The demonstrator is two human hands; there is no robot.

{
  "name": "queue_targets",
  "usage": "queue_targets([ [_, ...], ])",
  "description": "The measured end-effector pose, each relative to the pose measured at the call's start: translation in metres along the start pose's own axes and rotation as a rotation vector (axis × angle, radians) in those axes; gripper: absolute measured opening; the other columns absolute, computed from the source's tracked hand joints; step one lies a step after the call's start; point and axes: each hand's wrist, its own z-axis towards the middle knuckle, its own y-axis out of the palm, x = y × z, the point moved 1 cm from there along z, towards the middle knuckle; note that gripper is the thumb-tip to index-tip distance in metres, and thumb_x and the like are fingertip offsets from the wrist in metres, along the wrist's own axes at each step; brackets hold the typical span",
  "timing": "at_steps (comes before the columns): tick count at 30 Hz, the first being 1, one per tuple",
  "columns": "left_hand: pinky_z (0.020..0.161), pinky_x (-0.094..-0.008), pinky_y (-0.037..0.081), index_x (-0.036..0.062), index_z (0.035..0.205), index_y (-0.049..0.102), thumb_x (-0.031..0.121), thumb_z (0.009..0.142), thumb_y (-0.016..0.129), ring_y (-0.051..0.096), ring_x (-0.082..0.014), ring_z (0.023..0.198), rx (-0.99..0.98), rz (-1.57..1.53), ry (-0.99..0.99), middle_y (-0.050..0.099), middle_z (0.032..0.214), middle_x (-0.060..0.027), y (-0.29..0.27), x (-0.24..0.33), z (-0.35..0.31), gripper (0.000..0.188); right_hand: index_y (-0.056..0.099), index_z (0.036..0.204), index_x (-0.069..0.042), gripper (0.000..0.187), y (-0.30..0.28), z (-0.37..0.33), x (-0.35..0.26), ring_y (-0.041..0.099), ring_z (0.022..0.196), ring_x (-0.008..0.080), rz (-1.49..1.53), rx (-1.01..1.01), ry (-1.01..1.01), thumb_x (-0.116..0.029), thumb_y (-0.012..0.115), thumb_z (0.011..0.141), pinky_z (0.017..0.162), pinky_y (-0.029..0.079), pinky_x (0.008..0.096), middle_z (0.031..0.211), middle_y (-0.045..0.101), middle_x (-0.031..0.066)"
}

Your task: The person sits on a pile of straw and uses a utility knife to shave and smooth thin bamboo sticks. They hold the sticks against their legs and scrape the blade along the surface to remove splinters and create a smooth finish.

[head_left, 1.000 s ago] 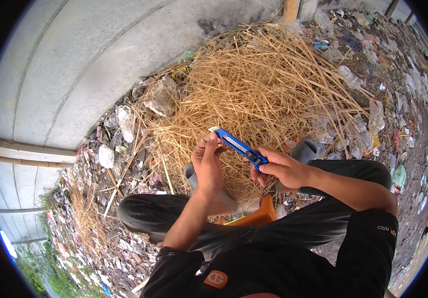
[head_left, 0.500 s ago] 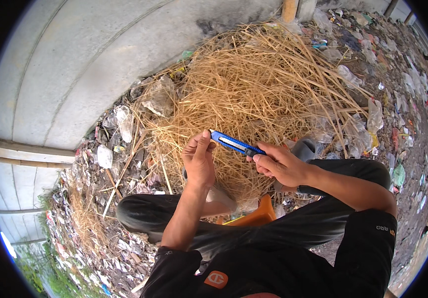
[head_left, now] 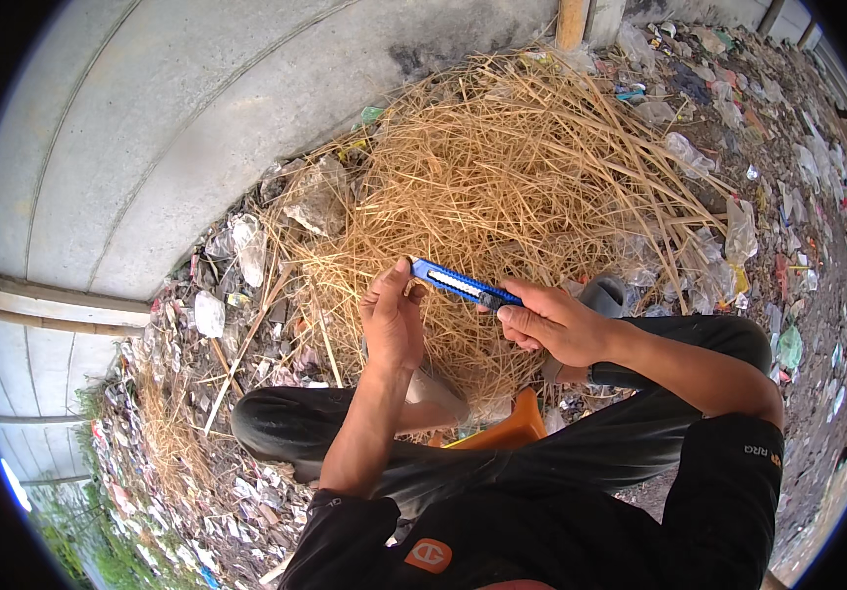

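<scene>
A blue utility knife [head_left: 455, 281] with a dark slider is held level in front of me, over a heap of dry straw [head_left: 502, 177]. My right hand [head_left: 556, 320] is wrapped round its right end, the thumb beside the slider. At the other end, the thumb and curled fingers of my left hand [head_left: 394, 313] close on the knife's tip. Those fingertips hide the very tip, so I cannot tell whether any blade sticks out.
My crossed legs lie below the hands, with an orange plastic thing [head_left: 502, 433] between them. A grey concrete wall [head_left: 187, 128] rises at the left and back. Plastic litter surrounds the straw, and a rock [head_left: 317, 197] sits at its left edge. A wooden post [head_left: 571, 25] stands behind.
Both hands and the knife have shifted very slightly to the left. Each hand keeps its hold on its end of the knife.
</scene>
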Motion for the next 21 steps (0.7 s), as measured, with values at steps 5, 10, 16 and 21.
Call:
queue_targets([
  [5, 0.087, -0.0330, 0.038, 0.0133, 0.093, 0.073, 0.023, 0.094, 0.071, 0.058, -0.0102, 0.096, -0.006, -0.018, -0.033, 0.071, 0.096, 0.0020, 0.004, 0.007, 0.000, 0.010, 0.040, 0.133, 0.001, 0.031, -0.009, 0.001, 0.000, 0.044, 0.070, 0.0076, -0.082, -0.050, 0.002, -0.021, 0.040, 0.110, 0.065, 0.042, 0.0254, 0.081, 0.047, -0.0002],
  [10, 0.092, -0.0330, 0.035, 0.0161, 0.101, 0.065, 0.031, 0.096, 0.068, 0.054, -0.0098, 0.102, -0.036, 0.002, -0.055, 0.065, 0.101, 0.0057, -0.009, -0.006, 0.002, 0.016, 0.036, 0.137, 0.002, 0.035, -0.007, -0.002, -0.006, 0.045, 0.072, 0.0086, -0.022, -0.060, 0.015, -0.019, 0.039, 0.110, 0.067, 0.043, 0.0259, 0.083, 0.049, 0.0013],
  [16, 0.094, -0.0330, 0.034, 0.0158, 0.102, 0.065, 0.031, 0.095, 0.068, 0.053, -0.0097, 0.103, -0.011, 0.005, -0.062, 0.064, 0.101, 0.0059, -0.009, -0.009, 0.003, 0.017, 0.035, 0.140, 0.003, 0.037, -0.012, -0.001, -0.001, 0.045, 0.072, 0.0088, 0.017, -0.078, 0.018, -0.018, 0.039, 0.110, 0.068, 0.043, 0.0267, 0.083, 0.050, 0.0016],
  [21, 0.093, -0.0321, 0.034, 0.0154, 0.101, 0.065, 0.030, 0.095, 0.068, 0.054, -0.0097, 0.103, -0.026, 0.010, -0.046, 0.064, 0.101, 0.0059, -0.006, 0.000, 0.005, 0.016, 0.037, 0.139, 0.003, 0.037, -0.013, 0.001, -0.008, 0.044, 0.070, 0.0082, 0.050, -0.068, -0.007, -0.019, 0.039, 0.109, 0.066, 0.043, 0.0267, 0.080, 0.048, 0.0003],
])
